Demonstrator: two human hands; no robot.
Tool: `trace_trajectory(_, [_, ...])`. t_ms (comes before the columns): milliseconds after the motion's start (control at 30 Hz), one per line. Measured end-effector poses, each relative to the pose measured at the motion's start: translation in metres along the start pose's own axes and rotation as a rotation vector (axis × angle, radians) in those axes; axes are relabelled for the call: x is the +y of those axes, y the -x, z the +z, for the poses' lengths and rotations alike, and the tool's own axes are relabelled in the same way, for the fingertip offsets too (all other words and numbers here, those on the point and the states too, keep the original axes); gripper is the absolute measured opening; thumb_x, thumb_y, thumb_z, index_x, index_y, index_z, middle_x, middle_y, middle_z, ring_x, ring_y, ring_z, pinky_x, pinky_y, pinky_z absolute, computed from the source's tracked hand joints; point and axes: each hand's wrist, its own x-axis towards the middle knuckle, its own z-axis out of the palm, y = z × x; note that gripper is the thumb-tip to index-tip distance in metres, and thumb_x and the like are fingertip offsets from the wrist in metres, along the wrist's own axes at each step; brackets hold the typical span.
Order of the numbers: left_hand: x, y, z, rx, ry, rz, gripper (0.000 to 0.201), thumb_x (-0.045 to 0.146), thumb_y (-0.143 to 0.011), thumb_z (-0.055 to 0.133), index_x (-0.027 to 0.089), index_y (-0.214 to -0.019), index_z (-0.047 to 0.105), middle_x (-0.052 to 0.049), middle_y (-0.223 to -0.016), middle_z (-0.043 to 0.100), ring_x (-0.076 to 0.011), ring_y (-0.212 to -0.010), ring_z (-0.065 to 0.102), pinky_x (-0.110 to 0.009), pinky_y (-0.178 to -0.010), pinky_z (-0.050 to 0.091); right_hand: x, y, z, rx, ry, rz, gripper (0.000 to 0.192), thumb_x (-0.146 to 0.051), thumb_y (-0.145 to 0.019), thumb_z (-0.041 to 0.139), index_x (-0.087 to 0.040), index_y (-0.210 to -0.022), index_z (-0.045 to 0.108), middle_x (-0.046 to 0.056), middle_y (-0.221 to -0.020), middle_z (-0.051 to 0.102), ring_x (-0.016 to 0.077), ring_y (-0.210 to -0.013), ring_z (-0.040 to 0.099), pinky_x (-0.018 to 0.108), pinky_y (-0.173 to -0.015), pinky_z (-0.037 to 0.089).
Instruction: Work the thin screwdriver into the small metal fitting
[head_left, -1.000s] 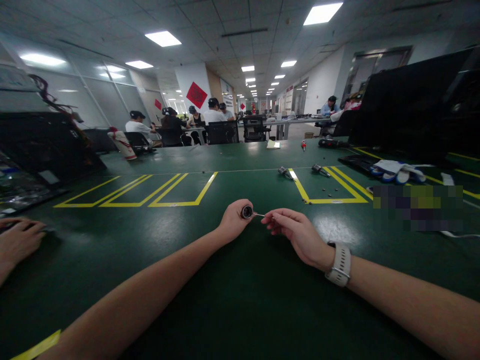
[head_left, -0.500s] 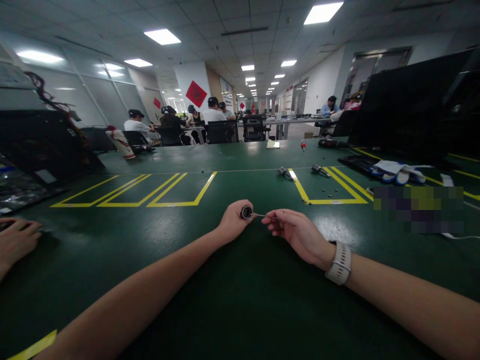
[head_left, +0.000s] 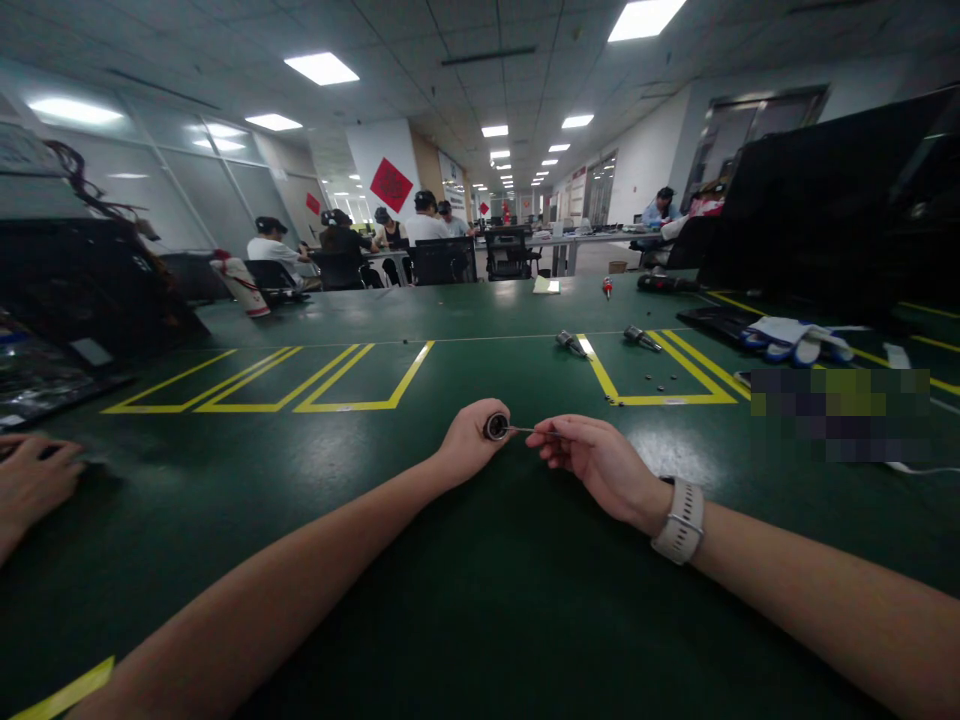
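Note:
My left hand (head_left: 466, 443) rests on the green table (head_left: 480, 600) and grips a small round black part with a metal ring (head_left: 495, 427), its open end facing me. My right hand (head_left: 592, 458), with a white watch at the wrist, pinches a thin metal pin or tool (head_left: 531, 431) whose tip touches the round part. Both hands sit close together near the table's middle.
Two small metal parts (head_left: 570, 344) (head_left: 641, 339) and loose screws (head_left: 658, 385) lie near yellow tape lines ahead. White-blue gloves (head_left: 795, 338) and a large black panel (head_left: 825, 200) are at right. Another person's hand (head_left: 30, 480) lies at the left edge. People sit at far tables.
My hands stay almost where they were; the right hand has shifted slightly right, so more of the thin pin shows. The view has tilted a little.

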Motion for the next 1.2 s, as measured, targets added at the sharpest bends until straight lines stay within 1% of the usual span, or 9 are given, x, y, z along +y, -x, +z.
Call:
trace_trajectory(133, [-0.003,-0.001,0.001,0.015,0.05,-0.022,0.016,0.025,-0.074,0.058,0.016,-0.064,0.048,0.004,-0.063,0.046,-0.0105,-0.06,0.044,-0.022,-0.056,0.035,0.0,0.001,0.002,0.005,0.027,-0.028,0.017,-0.029,-0.077,0.058,-0.017,-0.081,0.068,0.006,-0.084,0.068,0.0156,-0.072,0.055,0.03,-0.066,0.039])
trace_trajectory(267, [-0.003,0.0,0.001,-0.007,-0.131,-0.022,0.008,0.018,-0.074,0.055,0.016,-0.068,0.051,0.002,-0.066,0.05,-0.0123,-0.063,0.048,-0.025,-0.06,0.035,-0.001,0.006,0.008,0.06,0.165,-0.096,0.016,-0.03,-0.076,0.058,-0.017,-0.077,0.068,0.006,-0.081,0.067,0.0159,-0.07,0.054,0.032,-0.066,0.038])
trace_trajectory(333, [-0.001,0.0,0.001,-0.039,-0.224,0.003,0.006,0.014,-0.074,0.054,0.016,-0.069,0.052,0.002,-0.068,0.053,-0.0132,-0.065,0.049,-0.027,-0.063,0.035,-0.002,0.006,0.009,0.064,0.203,-0.094,0.016,-0.029,-0.075,0.058,-0.017,-0.076,0.069,0.006,-0.081,0.067,0.0159,-0.07,0.054,0.032,-0.066,0.038])
trace_trajectory(400, [0.0,0.001,0.0,-0.059,-0.255,0.019,0.007,0.011,-0.074,0.053,0.017,-0.07,0.053,0.002,-0.069,0.054,-0.0135,-0.067,0.05,-0.027,-0.065,0.035,-0.002,0.006,0.008,0.054,0.183,-0.069,0.016,-0.029,-0.075,0.058,-0.017,-0.076,0.069,0.006,-0.08,0.068,0.0157,-0.069,0.054,0.032,-0.066,0.038])
trace_trajectory(567, [0.002,0.0,-0.001,-0.032,-0.118,0.002,0.009,0.015,-0.074,0.056,0.016,-0.067,0.051,0.002,-0.066,0.05,-0.0119,-0.063,0.048,-0.024,-0.061,0.036,0.0,0.0,0.0,0.02,0.071,-0.019,0.016,-0.028,-0.075,0.058,-0.016,-0.077,0.069,0.006,-0.08,0.068,0.0151,-0.069,0.054,0.032,-0.066,0.038])
trace_trajectory(767, [-0.002,-0.001,0.001,-0.007,0.038,-0.029,0.014,0.022,-0.073,0.059,0.016,-0.065,0.049,0.004,-0.064,0.047,-0.0099,-0.06,0.045,-0.022,-0.058,0.036,0.0,0.0,0.001,0.008,0.062,-0.019,0.017,-0.029,-0.076,0.058,-0.017,-0.08,0.068,0.006,-0.084,0.068,0.0149,-0.069,0.054,0.031,-0.066,0.037])
trace_trajectory(900, [-0.003,0.0,0.001,-0.015,-0.049,-0.065,0.011,0.02,-0.073,0.057,0.016,-0.066,0.05,0.003,-0.065,0.049,-0.011,-0.062,0.047,-0.023,-0.058,0.035,-0.002,0.004,0.007,0.041,0.12,-0.072,0.016,-0.03,-0.075,0.058,-0.017,-0.078,0.068,0.006,-0.083,0.067,0.0153,-0.069,0.053,0.032,-0.065,0.037])
trace_trajectory(1067, [-0.001,0.0,0.001,-0.041,-0.22,-0.053,0.007,0.016,-0.074,0.055,0.016,-0.067,0.052,0.002,-0.065,0.051,-0.0125,-0.062,0.047,-0.025,-0.058,0.034,-0.004,0.006,0.011,0.071,0.208,-0.046,0.017,-0.03,-0.074,0.058,-0.017,-0.075,0.068,0.006,-0.08,0.067,0.0154,-0.067,0.053,0.032,-0.065,0.037])
trace_trajectory(1200, [-0.001,0.0,0.001,-0.038,-0.159,-0.049,0.009,0.016,-0.073,0.056,0.016,-0.066,0.051,0.002,-0.065,0.05,-0.0121,-0.062,0.047,-0.024,-0.059,0.034,-0.002,0.003,0.005,0.036,0.149,-0.035,0.017,-0.028,-0.075,0.057,-0.016,-0.077,0.069,0.006,-0.08,0.068,0.0151,-0.067,0.053,0.032,-0.065,0.037])
